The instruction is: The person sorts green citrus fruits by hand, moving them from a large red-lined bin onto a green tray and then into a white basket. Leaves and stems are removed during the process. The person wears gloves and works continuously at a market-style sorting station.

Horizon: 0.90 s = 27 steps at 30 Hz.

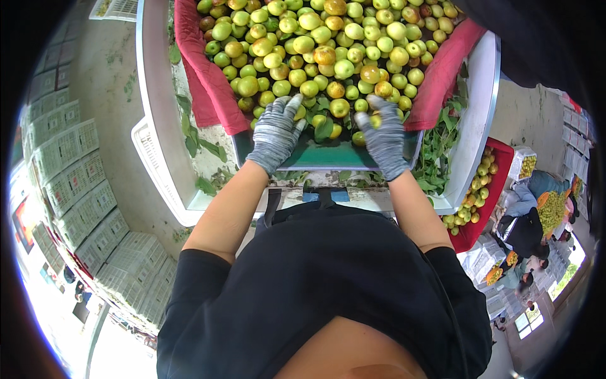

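Note:
A heap of green and reddish-brown jujube-like fruits (303, 45) fills a tray lined at its sides with red padded cloth (208, 80). My left hand (277, 135), in a grey striped glove, lies palm down at the heap's near left edge, fingers spread among the fruits. My right hand (386, 137), gloved alike, reaches over the near right edge, its fingertips around a small fruit; whether it grips it cannot be told. Between the hands, green leaves (324, 129) and a few fruits lie near the tray's green bottom (331, 156).
Loose leaves (438, 151) lie in the pale outer bin (473, 128) around the tray. To the right stands a red-lined container (499, 175) of fruit, with several people beyond. Stacked white plastic crates (85, 189) stand at the left. A dark-clothed shape (544, 42) is at top right.

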Available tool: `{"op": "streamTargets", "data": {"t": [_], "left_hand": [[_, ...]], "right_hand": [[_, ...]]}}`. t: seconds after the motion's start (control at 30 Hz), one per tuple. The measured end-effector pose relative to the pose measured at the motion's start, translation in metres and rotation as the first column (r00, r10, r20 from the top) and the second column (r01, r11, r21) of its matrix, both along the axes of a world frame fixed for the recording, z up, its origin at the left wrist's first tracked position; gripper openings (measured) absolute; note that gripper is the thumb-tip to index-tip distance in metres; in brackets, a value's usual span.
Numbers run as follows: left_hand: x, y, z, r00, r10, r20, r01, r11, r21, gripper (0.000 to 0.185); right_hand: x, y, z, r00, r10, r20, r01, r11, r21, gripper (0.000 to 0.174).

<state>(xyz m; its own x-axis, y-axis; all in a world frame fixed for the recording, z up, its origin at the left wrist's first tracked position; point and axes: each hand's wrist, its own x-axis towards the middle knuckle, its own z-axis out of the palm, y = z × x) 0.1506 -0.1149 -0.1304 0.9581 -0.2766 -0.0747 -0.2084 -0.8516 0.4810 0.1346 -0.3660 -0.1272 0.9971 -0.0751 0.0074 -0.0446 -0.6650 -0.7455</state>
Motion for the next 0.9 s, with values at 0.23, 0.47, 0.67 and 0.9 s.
{"op": "streamTargets", "data": {"t": [0.23,0.47,0.67,0.9], "left_hand": [[0.06,-0.045,0.008,0.997,0.014,0.08,-0.006,0.996,-0.091,0.039],[0.106,-0.082,0.008,0.97,-0.145,-0.194,0.194,0.944,0.267,0.058],[0.096,-0.089,-0.008,0.996,-0.09,0.027,0.083,0.977,0.195,0.057],[0.086,-0.088,-0.007,0.986,0.115,-0.124,-0.152,0.926,-0.345,0.055]], "right_hand": [[0.022,0.011,-0.01,0.993,0.114,0.025,-0.102,0.951,-0.292,0.048],[0.049,-0.018,0.016,0.995,-0.068,0.066,0.083,0.962,-0.26,0.043],[0.04,-0.015,0.007,0.953,-0.069,-0.296,-0.149,0.742,-0.654,0.064],[0.025,-0.031,-0.003,0.998,-0.051,-0.031,0.034,0.908,-0.418,0.072]]}}
